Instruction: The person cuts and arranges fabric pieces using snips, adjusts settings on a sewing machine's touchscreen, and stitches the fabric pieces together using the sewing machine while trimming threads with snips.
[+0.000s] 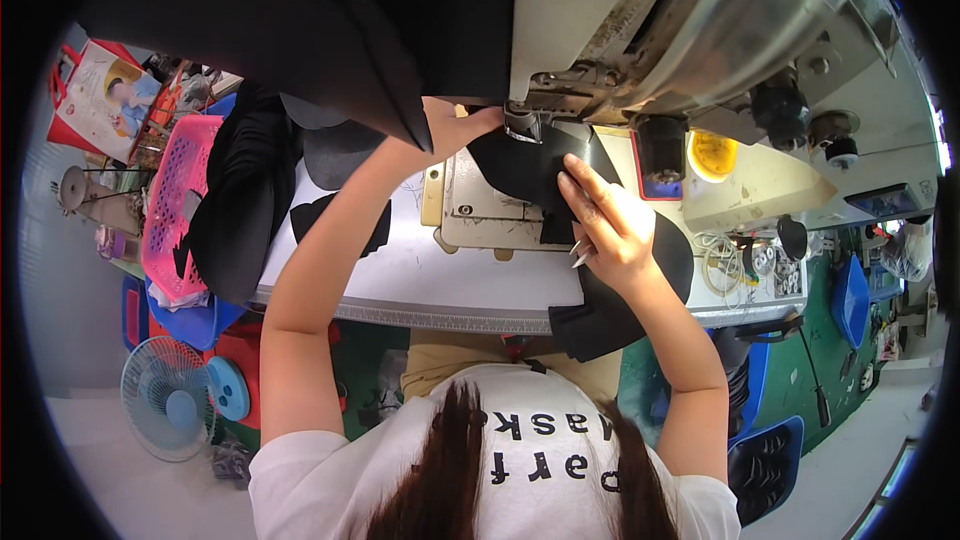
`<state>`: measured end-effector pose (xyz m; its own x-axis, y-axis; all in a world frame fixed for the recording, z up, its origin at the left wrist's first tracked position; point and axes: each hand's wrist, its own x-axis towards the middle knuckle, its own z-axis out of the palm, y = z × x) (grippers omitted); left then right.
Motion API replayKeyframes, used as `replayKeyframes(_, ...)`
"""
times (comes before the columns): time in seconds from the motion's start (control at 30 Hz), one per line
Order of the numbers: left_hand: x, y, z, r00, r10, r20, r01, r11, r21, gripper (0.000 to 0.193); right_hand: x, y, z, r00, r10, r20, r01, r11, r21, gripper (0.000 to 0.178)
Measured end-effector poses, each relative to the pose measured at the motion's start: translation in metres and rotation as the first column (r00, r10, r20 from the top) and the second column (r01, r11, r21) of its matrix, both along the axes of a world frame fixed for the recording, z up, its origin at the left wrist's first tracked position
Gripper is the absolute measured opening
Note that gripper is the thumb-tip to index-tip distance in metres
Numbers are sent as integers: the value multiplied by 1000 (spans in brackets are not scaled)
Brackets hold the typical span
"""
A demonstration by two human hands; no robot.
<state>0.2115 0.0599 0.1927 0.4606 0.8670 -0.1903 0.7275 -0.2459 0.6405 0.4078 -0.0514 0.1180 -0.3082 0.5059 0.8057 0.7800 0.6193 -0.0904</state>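
Right hand point(608, 225) lies over the black piece point(520, 165), its index and middle fingers stretched out side by side on the fabric, the others curled around a slim metal tool point(580, 257) whose points stick out below the palm. Left hand point(452, 128) is at the far left edge of the same piece, thumb pointing toward the presser foot point(523, 126); a dark shape point(300, 40) across the top covers part of it, so I cannot tell whether its fingers are together or apart.

The black piece lies on the pale plate point(490, 228) of the sewing machine point(575, 10), its upper part at the presser foot. A second piece point(592, 325), also black, extends from under the right wrist over the front edge of the white desk point(460, 285), where a ruler strip point(440, 319) runs. Another scrap point(376, 232) shows beside the left forearm.

At the left of the desk, a heap of black fabric point(240, 200) sits against a pink basket point(180, 195). Below that are a light blue fan point(168, 400) and a round blue lid point(228, 388). To the right of the machine's needle area stands a yellow bowl point(712, 156), with a coil of white cable point(718, 262) nearer the desk's front edge. A blue bin point(765, 468) with dark contents is at the lower right.
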Motion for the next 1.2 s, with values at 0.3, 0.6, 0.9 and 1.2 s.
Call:
replayKeyframes(0.3, -3, -20, -85, 875, -484, 9, -20, -18, 1000, 34, 17, -2, 17, 989, 136, 60, -130, 986, -103, 51)
replayKeyframes(0.6, -7, -34, -72, 886, -462, -32, 20, -31, 999, 15, 20, -4, 21, 987, 143, 75, -130, 980, -152, 50)
replayKeyframes(0.9, 2, -26, -62, 903, -430, -5, 13, 17, 1000, 20, 22, 16, 25, 992, 120, 48, -115, 988, -101, 63)
replayKeyframes(1.2, 8, -3, -70, 887, -454, 85, -54, 82, 995, 19, 37, 33, 20, 996, 89, 27, -80, 966, -245, 64)
